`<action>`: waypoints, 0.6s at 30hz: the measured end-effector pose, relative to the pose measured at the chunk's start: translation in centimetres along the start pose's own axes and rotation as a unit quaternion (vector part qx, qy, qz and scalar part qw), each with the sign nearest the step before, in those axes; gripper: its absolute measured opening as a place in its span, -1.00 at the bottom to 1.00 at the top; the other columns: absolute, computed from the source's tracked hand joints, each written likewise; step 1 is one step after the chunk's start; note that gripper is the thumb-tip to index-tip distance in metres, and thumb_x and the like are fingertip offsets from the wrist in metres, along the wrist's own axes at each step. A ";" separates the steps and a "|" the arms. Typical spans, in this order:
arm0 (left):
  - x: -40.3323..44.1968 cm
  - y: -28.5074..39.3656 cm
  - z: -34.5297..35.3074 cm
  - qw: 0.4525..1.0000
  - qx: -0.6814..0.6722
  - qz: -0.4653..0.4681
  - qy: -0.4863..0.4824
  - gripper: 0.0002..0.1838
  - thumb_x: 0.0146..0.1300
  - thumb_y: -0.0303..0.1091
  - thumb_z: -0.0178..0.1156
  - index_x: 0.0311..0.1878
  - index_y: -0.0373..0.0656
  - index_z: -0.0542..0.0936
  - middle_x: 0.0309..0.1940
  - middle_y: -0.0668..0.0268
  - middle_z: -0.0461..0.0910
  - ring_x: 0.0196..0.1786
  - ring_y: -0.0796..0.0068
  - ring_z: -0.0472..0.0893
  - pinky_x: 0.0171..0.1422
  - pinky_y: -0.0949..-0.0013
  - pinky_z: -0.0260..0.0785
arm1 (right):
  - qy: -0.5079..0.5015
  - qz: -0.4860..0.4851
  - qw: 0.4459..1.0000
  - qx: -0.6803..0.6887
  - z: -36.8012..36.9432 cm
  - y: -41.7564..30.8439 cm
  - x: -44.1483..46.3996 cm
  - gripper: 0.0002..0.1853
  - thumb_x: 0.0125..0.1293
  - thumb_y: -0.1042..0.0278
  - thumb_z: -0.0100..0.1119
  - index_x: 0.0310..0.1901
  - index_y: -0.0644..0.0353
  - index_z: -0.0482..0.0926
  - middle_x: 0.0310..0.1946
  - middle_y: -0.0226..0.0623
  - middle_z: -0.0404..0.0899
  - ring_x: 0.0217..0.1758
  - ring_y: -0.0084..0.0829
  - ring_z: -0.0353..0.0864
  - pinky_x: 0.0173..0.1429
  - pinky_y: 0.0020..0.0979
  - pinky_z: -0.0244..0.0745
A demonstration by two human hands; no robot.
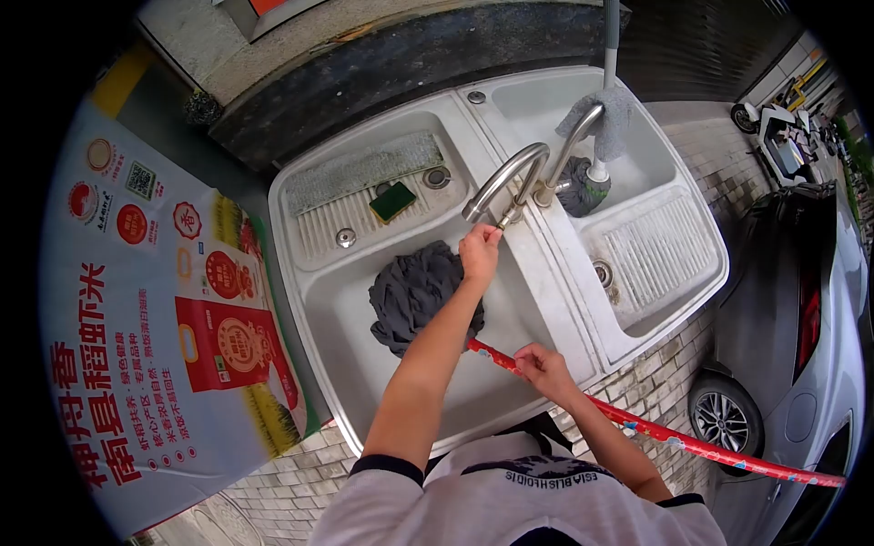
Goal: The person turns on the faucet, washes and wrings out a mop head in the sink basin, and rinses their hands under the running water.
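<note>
My left hand (480,253) reaches over the sink, its fingers pinched on the small handle at the base of the curved metal faucet (510,177). Closed around the red patterned pole of a mop (655,431) is my right hand (543,371). The mop's dark grey head (410,293) lies bunched in the near basin of the white double sink (309,359), below the faucet spout. My left forearm covers part of the mop head. Whether water runs from the spout, I cannot tell.
A green-and-yellow sponge (392,202) and a grey cloth (364,171) lie on the ribbed washboard. In the other sink half stands a second mop (583,187), near a second faucet (574,141). A printed banner (155,364) stands left, a silver car (774,291) right.
</note>
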State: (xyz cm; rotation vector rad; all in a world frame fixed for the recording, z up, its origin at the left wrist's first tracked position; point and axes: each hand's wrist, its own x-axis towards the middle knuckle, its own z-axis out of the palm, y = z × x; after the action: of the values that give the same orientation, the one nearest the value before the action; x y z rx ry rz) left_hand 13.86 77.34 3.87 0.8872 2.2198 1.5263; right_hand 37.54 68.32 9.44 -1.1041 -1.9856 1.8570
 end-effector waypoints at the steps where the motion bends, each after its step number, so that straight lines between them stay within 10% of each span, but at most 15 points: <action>1: -0.2 -0.2 0.0 1.000 0.006 -0.009 -0.011 -0.81 0.15 -0.32 0.21 -0.42 -0.28 0.57 -0.60 0.25 0.60 -0.54 0.49 0.58 -0.37 0.40 0.40 | -0.009 0.011 1.000 -0.006 -0.5 -0.8 0.3 -0.90 0.21 0.51 0.07 -0.23 0.28 0.50 -0.58 -0.41 0.49 -0.52 -0.66 0.40 -0.43 -0.56 0.33; 18: 0.7 0.4 1.0 0.875 -0.332 -0.349 -0.053 -0.72 0.28 -0.24 0.08 -0.38 -0.30 0.51 -0.67 0.37 0.41 -0.71 0.56 0.38 -0.49 0.42 0.48 | -0.045 0.056 0.980 0.185 -2.2 -4.9 6.0 -0.92 0.25 0.51 0.04 -0.26 0.23 0.52 -0.47 -0.43 0.52 -0.52 -0.67 0.42 -0.44 -0.61 0.32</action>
State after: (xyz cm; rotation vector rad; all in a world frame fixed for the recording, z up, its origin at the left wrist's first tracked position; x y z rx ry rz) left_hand 14.01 78.60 3.88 -0.0537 1.4753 1.6046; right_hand 32.83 74.21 12.41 -1.0534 -1.5530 2.2523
